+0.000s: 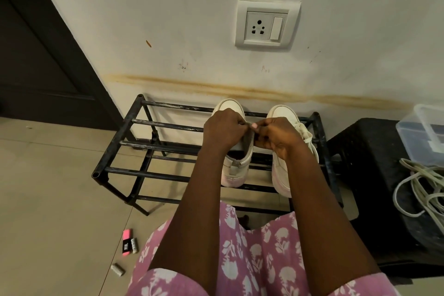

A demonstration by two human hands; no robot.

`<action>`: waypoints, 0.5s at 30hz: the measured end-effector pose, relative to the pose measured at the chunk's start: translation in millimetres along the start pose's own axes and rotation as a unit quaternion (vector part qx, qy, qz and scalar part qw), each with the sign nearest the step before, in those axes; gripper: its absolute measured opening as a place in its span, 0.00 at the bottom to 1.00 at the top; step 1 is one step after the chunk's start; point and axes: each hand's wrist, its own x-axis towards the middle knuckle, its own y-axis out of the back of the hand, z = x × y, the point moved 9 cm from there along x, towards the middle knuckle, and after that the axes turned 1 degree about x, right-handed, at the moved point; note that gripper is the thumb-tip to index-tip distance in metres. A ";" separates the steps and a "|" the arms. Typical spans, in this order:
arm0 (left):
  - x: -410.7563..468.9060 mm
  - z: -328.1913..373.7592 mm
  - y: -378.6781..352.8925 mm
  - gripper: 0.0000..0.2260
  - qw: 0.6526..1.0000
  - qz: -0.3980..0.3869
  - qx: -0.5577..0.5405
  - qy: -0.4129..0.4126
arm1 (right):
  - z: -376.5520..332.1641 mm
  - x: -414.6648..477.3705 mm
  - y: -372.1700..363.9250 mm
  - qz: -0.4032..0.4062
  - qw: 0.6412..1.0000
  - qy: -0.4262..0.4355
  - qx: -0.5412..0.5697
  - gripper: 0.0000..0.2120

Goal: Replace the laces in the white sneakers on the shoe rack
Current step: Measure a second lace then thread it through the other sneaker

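Both hands are working on the left shoe, which is sitting on the rack with its toe pointing at the wall and its heel pointing at the person. The left hand and right hand are meeting over its middle, fingers curled tight, pinching at its top edge. I cannot tell if a lace is in there too. The right shoe is standing just beside it, pointing the same way. Loose laces are lying on the stool off to the right, nearer the right hand. A pink thing is lying on the floor, its writing too small to read.
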 end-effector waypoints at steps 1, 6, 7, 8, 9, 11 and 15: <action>0.4 -0.3 0.2 0.11 1.000 0.001 0.003 -0.001 | 2.8 1.1 0.8 0.008 1.000 -0.009 0.027 0.05; 4.1 -4.9 2.2 0.11 1.000 -0.016 -0.012 -0.014 | 9.8 3.7 0.2 0.056 0.995 -0.030 0.082 0.10; 5.6 -7.4 4.0 0.11 0.999 -0.017 -0.029 -0.015 | 8.0 3.9 1.1 0.071 0.994 -0.022 0.078 0.11; 7.2 -9.7 6.3 0.11 0.998 -0.015 -0.053 -0.017 | 5.2 4.4 3.3 0.087 0.993 -0.010 0.078 0.12; 8.5 -13.0 9.3 0.11 0.997 -0.012 -0.080 -0.016 | 2.1 5.7 6.7 0.104 0.992 0.003 0.076 0.13; 9.9 -21.2 15.0 0.09 0.991 -0.005 -0.134 -0.005 | -5.3 7.2 16.5 0.134 0.987 0.028 0.083 0.13; 9.7 -38.0 16.6 0.08 0.980 -0.013 -0.198 0.019 | -19.6 -1.4 45.1 0.183 0.971 0.055 0.141 0.16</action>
